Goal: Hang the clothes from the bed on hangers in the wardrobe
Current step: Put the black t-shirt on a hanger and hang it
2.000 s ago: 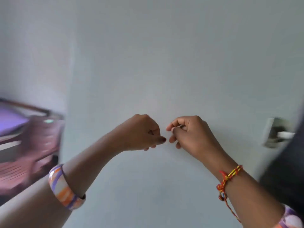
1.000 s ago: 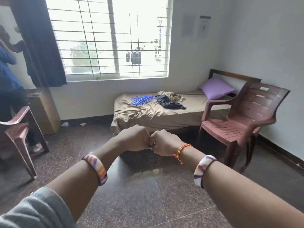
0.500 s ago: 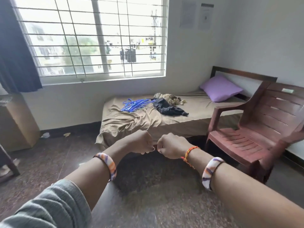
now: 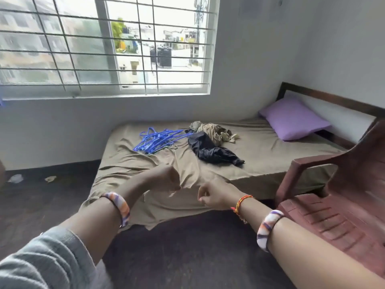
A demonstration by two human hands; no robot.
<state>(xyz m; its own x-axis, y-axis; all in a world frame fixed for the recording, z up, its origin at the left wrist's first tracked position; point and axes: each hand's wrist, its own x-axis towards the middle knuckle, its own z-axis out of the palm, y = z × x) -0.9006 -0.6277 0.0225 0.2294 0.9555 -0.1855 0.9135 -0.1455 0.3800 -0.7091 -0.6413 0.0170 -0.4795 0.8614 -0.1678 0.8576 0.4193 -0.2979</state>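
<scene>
Where fists touched, hands (image 4: 166, 177) apart.

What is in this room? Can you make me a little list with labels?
bed: brown sheet, wrinkled
hangers: blue pile on the bed
clothes: dark one and tan one, beside the hangers
pillow: purple, at the head of the bed
chair: reddish, right of the bed
left hand: fingers curled, holds nothing
right hand: fingers curled, holds nothing
window: barred, above the bed
</scene>
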